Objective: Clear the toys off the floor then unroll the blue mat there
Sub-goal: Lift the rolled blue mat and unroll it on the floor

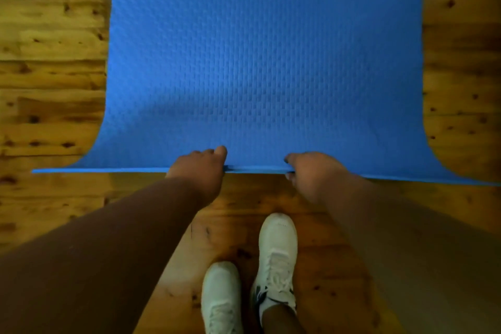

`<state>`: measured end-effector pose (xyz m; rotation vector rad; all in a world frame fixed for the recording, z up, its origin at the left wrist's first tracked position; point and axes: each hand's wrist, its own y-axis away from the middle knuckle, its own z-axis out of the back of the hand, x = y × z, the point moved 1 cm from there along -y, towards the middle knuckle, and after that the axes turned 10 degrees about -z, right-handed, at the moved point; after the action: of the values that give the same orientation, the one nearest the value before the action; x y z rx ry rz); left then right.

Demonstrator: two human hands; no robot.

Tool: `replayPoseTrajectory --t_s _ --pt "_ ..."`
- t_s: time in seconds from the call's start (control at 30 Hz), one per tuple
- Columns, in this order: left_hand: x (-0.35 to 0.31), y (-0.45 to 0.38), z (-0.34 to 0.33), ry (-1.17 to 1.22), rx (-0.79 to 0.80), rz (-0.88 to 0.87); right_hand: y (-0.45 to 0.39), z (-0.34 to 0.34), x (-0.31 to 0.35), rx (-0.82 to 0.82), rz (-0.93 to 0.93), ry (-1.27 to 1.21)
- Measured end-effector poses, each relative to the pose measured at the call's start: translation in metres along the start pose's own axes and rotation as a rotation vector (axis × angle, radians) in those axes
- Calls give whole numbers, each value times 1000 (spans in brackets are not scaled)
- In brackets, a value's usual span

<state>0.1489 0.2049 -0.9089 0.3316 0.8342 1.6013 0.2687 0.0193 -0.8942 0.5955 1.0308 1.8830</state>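
The blue mat point(265, 62) with a woven texture lies spread open on the wooden floor and runs out of the top of the view. Its near edge is lifted a little off the floor. My left hand point(199, 168) grips that near edge left of the middle, thumb on top. My right hand point(311, 171) grips the same edge just right of the middle. No toys are in view.
Wooden floorboards point(51, 62) show on both sides of the mat and in front of it. My two white sneakers point(276, 249) stand on the floor just behind the mat's near edge.
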Motion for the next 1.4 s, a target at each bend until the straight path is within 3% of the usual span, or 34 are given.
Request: replayPoseTrajectory --t_s 0.2,0.43,0.73,0.87,1.07,1.27,1.4 --pt "-7 16 -58 -40 53 -66 7 -59 5 93 -26 45" --pt "-17 27 -92 -44 31 -97 11 -94 0 57 -44 85" --pt "-13 13 -95 -41 198 -61 -4 -111 0 114 -27 114" --pt "-16 34 -50 -37 241 -70 20 -78 1 107 16 78" --pt "-50 99 98 116 -51 -43 131 38 19 -210 92 -99" --pt "-99 238 333 408 -664 -84 314 233 27 -603 215 -515" --pt "-137 333 438 674 -893 -110 425 329 33 -724 305 -706"
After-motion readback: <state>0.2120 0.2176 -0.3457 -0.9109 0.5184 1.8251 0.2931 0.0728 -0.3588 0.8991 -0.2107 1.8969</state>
